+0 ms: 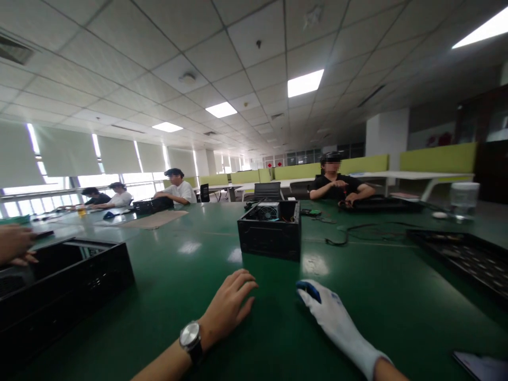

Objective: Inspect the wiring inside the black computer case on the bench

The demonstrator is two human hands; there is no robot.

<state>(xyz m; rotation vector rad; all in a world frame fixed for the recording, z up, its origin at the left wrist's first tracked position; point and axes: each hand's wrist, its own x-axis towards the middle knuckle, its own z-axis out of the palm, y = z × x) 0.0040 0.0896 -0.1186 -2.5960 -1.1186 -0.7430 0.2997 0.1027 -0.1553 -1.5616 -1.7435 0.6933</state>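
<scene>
My left hand (pixel 230 306) is bare, with a wristwatch (pixel 191 338) on the wrist, and rests palm down on the green table (pixel 166 296) with its fingers loosely curled. My right hand (pixel 331 316) wears a white glove with blue fingertips and lies flat on the table beside it. Neither hand holds anything. A small black open computer case (pixel 270 230) with a fan inside stands on the table just beyond both hands, out of their touch.
A larger black case (pixel 63 288) sits at the left, with another person's hand (pixel 16 244) at its far edge. A black tray (pixel 464 256) lies at the right, cables (pixel 357 233) and a clear cup (pixel 463 200) behind. Several people sit across the table.
</scene>
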